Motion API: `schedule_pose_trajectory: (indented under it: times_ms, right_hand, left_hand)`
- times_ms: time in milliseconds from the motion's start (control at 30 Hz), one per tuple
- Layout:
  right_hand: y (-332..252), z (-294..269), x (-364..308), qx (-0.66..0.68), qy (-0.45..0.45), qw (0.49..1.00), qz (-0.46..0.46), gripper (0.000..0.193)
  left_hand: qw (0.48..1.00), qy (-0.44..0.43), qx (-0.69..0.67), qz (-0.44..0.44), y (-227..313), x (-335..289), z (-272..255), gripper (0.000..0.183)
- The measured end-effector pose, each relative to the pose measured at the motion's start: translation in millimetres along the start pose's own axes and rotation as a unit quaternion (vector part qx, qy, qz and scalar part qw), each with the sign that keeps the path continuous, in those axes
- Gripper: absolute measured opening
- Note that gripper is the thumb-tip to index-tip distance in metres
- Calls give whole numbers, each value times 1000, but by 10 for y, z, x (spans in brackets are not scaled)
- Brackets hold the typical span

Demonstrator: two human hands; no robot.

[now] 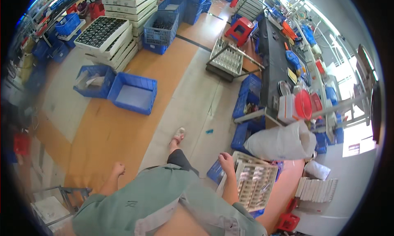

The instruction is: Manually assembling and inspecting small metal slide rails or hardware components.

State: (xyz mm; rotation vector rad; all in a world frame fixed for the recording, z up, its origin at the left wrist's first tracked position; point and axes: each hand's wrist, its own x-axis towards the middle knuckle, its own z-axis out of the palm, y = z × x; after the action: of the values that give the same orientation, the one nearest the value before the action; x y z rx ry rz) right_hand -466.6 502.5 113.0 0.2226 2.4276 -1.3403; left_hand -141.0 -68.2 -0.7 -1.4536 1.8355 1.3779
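Head view: right hand [226,159] curls over the near-left edge of the white compartment tray [256,184] atop a blue crate [216,172], seemingly gripping it. Left hand [118,168] hangs fisted, empty, well apart (mid-stride). Best keep tray level w/ firm hold so parts stay put.

Plastic, metal and matt floor in a workshop

The right hand [226,159] rests on a pale tray [257,182] that looks like matt plastic, filled with small shiny metal parts. The left hand [118,168] is bare and closed, touching nothing. The crates [133,92] are blue plastic with a grid wall, a little glossy. The floor [123,129] is smooth, partly orange and partly grey, with a dull finish. The big white bag [283,142] seems thin plastic film, wrinkled. The surface [273,59] is dark and matt. The shirt [143,195] is soft green cloth.
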Motion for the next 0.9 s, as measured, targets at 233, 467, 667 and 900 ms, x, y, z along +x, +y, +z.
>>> schedule_pose_trajectory:
  times_ms: [233, 467, 667, 900]
  right_hand:
    - [-2216, 10, 2510, -348, -75, 924, -141, 37]
    - [-4046, 563, 4446, -265, -232, 915, -199, 39]
    - [-4650, 449, 5841, -301, -185, 920, -167, 40]
    - [-5089, -154, 7001, -166, -60, 984, 32, 41]
  left_hand:
    - [999, -8, 36, -16, 1043, 272, 520, 24]
    - [971, -16, 216, 98, 2520, 1859, 780, 27]
    - [922, 14, 342, 178, 5042, 3694, 398, 28]
    - [944, 45, 79, 318, 9593, 4951, -179, 22]
